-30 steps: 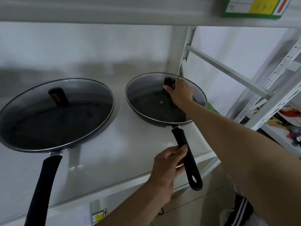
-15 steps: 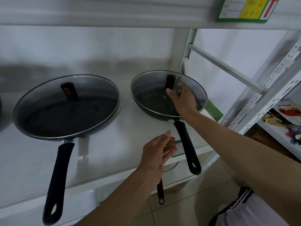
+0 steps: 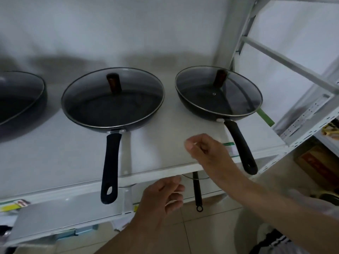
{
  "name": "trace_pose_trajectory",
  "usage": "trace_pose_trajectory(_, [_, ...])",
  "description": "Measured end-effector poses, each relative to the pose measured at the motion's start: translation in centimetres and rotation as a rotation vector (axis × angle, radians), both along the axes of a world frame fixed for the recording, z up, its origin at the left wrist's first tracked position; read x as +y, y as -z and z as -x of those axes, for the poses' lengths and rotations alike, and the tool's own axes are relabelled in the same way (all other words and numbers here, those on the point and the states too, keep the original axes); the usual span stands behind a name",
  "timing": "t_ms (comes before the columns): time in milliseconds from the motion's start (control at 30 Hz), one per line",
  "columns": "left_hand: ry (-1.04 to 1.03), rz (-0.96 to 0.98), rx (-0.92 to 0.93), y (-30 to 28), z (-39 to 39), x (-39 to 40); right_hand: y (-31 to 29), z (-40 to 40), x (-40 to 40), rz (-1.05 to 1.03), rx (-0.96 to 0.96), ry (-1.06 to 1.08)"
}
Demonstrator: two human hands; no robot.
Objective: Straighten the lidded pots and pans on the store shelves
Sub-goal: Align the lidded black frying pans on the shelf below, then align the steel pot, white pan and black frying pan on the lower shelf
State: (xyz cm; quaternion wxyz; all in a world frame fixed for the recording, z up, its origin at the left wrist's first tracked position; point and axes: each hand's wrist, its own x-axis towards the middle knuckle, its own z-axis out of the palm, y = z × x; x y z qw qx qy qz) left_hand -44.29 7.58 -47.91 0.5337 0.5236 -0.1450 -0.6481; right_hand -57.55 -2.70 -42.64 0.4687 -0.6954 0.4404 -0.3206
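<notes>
My right hand (image 3: pixel 205 153) hangs over the front part of the white shelf (image 3: pixel 161 143), loosely curled, with the thumb and fingers close together but holding nothing. My left hand (image 3: pixel 163 197) is lower, in front of the shelf edge and a little under it, also half curled and empty. Both hands touch no pan.

The right pan (image 3: pixel 218 94) stands near the right end of the shelf, beside the white upright post (image 3: pixel 238 39). Its glass lid sits on it, with the brown knob toward the back. Its black handle (image 3: pixel 240 143) goes over the front edge of the shelf, just to the right of my right hand.

The middle pan (image 3: pixel 112 98) is also lidded, and its handle (image 3: pixel 110 167) passes far over the front edge. Between the two pans there is a free strip of shelf, and my right hand is in front of this strip. A third pan (image 3: pixel 20 99) is at the left, cut by the frame. Under the shelf edge a thin black handle (image 3: pixel 197 191) hangs down.
</notes>
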Motion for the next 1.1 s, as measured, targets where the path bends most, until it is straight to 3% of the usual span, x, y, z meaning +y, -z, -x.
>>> trace_pose_trajectory(467, [-0.143,-0.188,-0.094,12.7,-9.9,7.6,18.7,-7.9,7.4,-0.162,0.130,-0.191])
trace_pose_trajectory(833, [-0.292,-0.090,-0.213,24.6,-21.3,7.1,30.1,-17.9,4.8,-0.173,0.151,-0.221])
trace_pose_trajectory(1100, [-0.391,0.022,-0.234,29.0,-28.3,4.6,34.1,-22.1,1.6,-0.103,0.135,-0.117])
